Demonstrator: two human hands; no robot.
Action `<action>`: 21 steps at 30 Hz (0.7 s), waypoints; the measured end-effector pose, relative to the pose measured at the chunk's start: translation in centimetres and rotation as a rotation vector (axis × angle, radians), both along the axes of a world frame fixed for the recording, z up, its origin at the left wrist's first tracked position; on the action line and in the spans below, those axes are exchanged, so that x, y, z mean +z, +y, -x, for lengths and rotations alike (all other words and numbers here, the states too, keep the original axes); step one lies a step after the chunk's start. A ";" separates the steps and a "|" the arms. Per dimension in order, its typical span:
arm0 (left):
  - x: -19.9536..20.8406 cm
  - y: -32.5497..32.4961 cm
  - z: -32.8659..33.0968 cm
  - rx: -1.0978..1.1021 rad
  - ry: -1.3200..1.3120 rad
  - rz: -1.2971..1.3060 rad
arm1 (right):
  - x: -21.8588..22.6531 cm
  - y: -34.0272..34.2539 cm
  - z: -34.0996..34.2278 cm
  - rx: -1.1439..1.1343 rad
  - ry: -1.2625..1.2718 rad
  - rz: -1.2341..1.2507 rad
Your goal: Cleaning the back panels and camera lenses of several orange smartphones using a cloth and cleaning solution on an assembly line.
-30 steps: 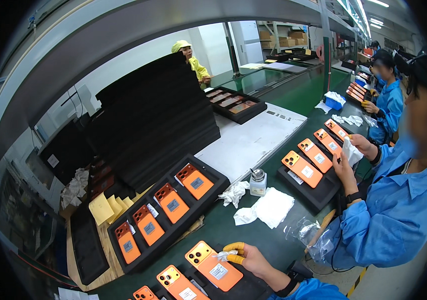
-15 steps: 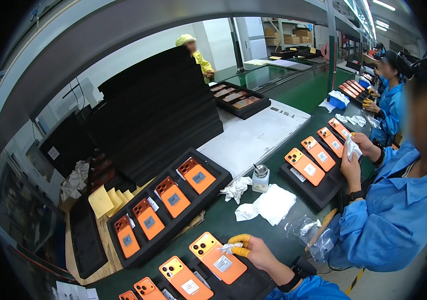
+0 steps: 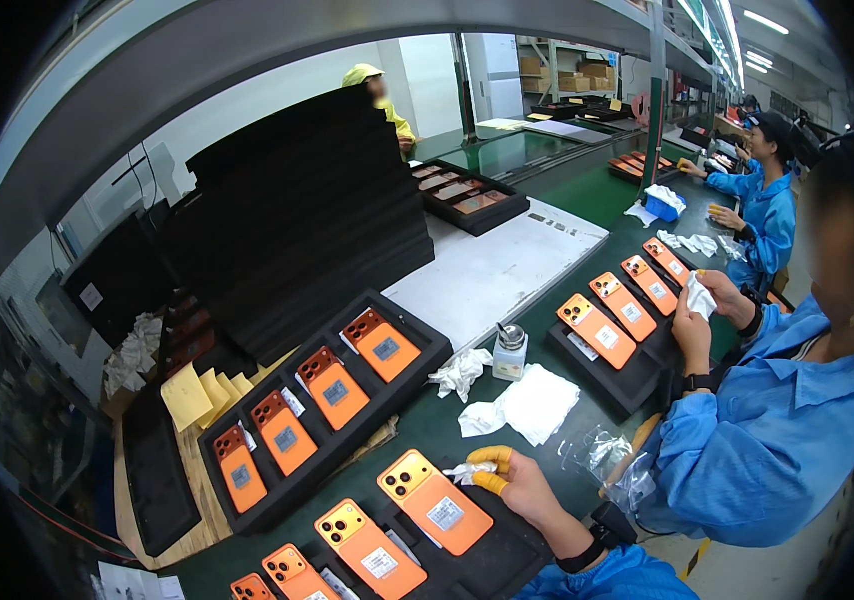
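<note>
My right hand (image 3: 525, 489), with yellow finger cots on its fingertips, pinches a crumpled white wipe (image 3: 465, 472). It hovers at the upper right edge of an orange phone (image 3: 434, 503) with a white label on its back; whether the wipe touches the phone I cannot tell. That phone lies camera side up in a black foam tray (image 3: 509, 562). Beside it sits another orange phone (image 3: 371, 549), and further ones (image 3: 293, 573) run off the lower edge. My left hand is out of view.
Ahead lies another black tray (image 3: 440, 352) of orange phones. A dispenser bottle (image 3: 510, 352) and white wipes (image 3: 537, 402) stand to its right. On the right a co-worker in blue (image 3: 777, 430) holds a wipe over a tray of phones. Stacked black trays (image 3: 307, 230) rise behind.
My right hand with the wipe has drawn slightly off the phone's face toward its upper right edge. The view has shifted a little. Further back, a co-worker has reached out toward a tray.
</note>
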State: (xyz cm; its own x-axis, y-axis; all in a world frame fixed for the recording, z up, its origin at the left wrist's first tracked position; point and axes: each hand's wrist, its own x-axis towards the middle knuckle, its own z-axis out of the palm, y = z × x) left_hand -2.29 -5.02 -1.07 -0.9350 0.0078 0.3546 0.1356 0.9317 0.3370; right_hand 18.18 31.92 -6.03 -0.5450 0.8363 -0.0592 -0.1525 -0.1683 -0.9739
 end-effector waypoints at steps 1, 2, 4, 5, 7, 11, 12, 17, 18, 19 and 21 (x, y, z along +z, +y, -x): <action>0.3 0.2 -0.1 -0.094 0.150 -0.084 | 0.3 -0.2 -0.3 -0.001 -0.007 0.001; 1.3 1.3 -0.8 -0.115 0.204 -0.122 | 0.6 -0.5 -0.5 -0.029 0.020 -0.001; 1.5 2.5 -1.5 -0.209 0.222 -0.255 | 1.5 -1.0 -0.9 -0.030 0.007 0.052; 1.3 3.2 -1.7 -0.306 0.247 -0.386 | 1.6 -1.3 -0.8 -0.023 0.000 0.053; 1.1 5.2 -3.1 -0.419 0.252 -0.418 | 1.6 -2.2 0.3 0.060 0.067 0.096; -0.2 7.3 -4.7 -0.723 0.000 -0.393 | 0.8 -3.4 2.2 0.099 0.060 0.040; -2.5 6.8 -3.8 -0.905 0.156 -0.254 | 1.9 -3.4 1.9 0.063 -0.096 -0.136; -0.2 8.8 -4.3 -1.091 0.016 -0.013 | 6.3 -1.2 1.1 0.047 -0.009 -0.217; -0.9 8.3 -4.3 -1.091 -0.007 0.008 | 6.5 -1.6 2.5 0.093 -0.018 -0.211; -1.5 7.9 -4.2 -1.098 -0.026 0.025 | 6.9 -2.3 4.3 0.200 -0.063 -0.292; -1.1 7.4 -4.3 -1.070 -0.061 0.077 | 7.3 -4.8 8.4 0.383 -0.125 -0.466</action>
State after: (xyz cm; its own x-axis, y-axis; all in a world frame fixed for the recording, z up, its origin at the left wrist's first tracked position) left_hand 2.02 2.42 -2.15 -0.4456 0.8533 0.2708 0.8783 0.3582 0.3166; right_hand 9.77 27.14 1.26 -0.8242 0.5360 0.1826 -0.0452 0.2592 -0.9648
